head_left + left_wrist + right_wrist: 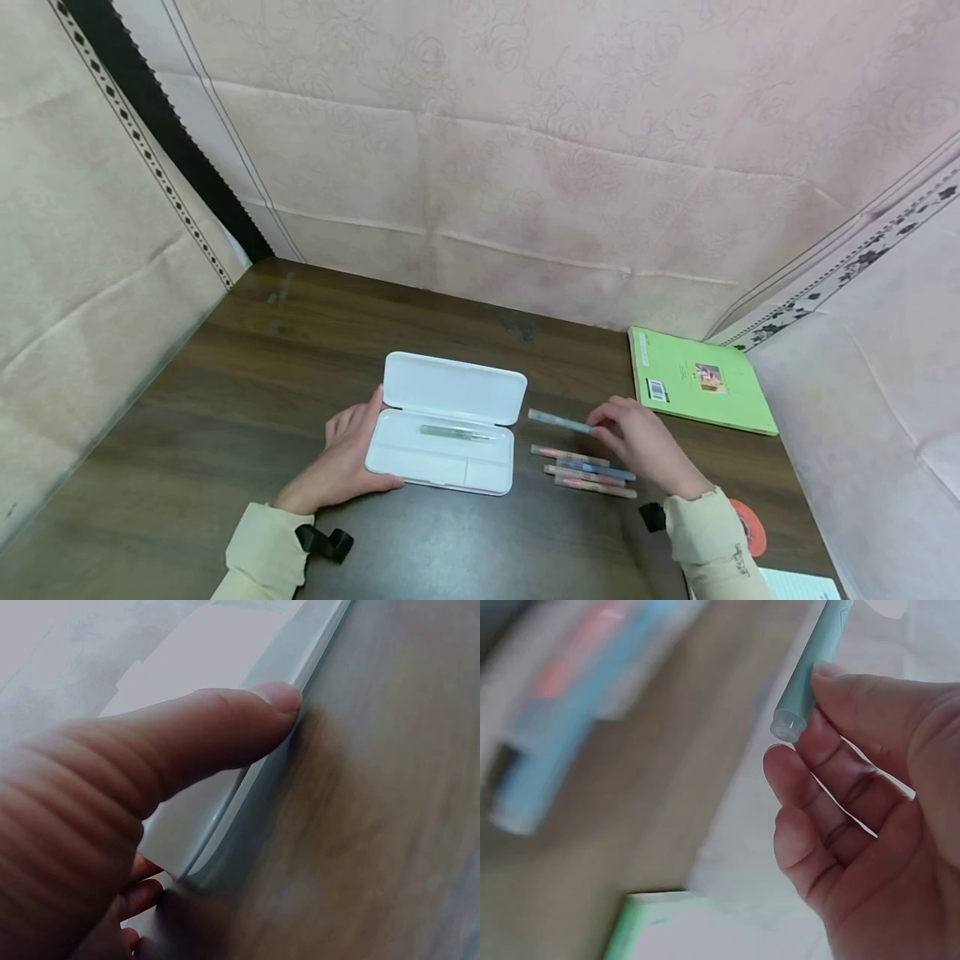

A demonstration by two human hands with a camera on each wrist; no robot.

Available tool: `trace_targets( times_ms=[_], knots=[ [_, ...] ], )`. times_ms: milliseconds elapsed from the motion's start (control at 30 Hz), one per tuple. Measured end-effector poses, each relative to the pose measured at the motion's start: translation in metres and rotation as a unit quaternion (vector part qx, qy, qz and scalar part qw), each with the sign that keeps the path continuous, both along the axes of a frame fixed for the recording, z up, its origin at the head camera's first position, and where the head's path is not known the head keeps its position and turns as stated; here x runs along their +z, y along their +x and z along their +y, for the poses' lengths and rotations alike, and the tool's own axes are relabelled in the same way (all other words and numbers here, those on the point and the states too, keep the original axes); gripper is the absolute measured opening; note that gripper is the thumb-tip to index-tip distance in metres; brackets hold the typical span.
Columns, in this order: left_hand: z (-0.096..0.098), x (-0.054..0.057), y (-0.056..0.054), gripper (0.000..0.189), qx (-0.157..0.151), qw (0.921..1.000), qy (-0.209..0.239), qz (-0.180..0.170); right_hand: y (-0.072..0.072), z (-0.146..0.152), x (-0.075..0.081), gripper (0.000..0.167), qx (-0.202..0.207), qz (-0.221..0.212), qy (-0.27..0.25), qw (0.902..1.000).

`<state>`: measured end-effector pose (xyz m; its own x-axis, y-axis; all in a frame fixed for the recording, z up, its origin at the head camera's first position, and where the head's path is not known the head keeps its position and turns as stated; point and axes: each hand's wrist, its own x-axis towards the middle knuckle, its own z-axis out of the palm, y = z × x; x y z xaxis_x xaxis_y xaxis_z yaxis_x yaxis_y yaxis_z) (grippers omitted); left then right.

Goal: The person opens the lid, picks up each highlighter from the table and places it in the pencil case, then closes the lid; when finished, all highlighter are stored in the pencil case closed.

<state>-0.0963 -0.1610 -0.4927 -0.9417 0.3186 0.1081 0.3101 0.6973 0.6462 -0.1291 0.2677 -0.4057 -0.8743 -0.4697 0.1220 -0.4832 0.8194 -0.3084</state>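
A pale blue pen (558, 420) is pinched between the thumb and forefinger of the right hand (637, 437), its free end pointing left, just beside the case; the right wrist view shows its clear end beside the fingertips. The case (405, 462) is white and lies open on the table (225, 433), its lid (454, 387) tipped back on the far side. The left hand (348, 454) grips the case's left end, the thumb along the near edge. A single green pen (450, 432) lies in the long rear compartment. To the right of the case, below the held pen, four pens (588, 477) in pink and blue tones lie close together, roughly side by side. Further right, a green book (690, 382) lies near the back cloth (487, 150). Partly hidden by the right sleeve (708, 533) is an orange disc (752, 527), perhaps a tape roll, and nearer the person a lined notebook (798, 585) shows in part.
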Motion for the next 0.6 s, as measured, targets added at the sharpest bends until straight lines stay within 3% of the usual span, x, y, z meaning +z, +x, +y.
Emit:
trace_targets(
  times_ms=[167,300,433,600],
  knots=[
    [-0.001,0.002,0.0,0.128,0.002,1.0,-0.002,-0.003,-0.002,-0.021,0.024,0.007,0.001,0.026,-0.003,0.9997],
    [-0.001,0.002,-0.001,0.128,0.004,1.0,-0.003,-0.007,-0.004,-0.05,0.035,0.006,0.019,0.042,0.0,0.9989],
    [0.0,0.001,0.0,0.129,0.003,1.0,-0.002,-0.007,-0.007,-0.081,0.036,0.005,0.05,0.058,0.009,0.997],
    [0.0,0.001,0.0,0.129,0.001,1.0,0.0,-0.001,-0.007,-0.117,0.023,0.005,0.078,0.054,0.037,0.9948]
  ],
)
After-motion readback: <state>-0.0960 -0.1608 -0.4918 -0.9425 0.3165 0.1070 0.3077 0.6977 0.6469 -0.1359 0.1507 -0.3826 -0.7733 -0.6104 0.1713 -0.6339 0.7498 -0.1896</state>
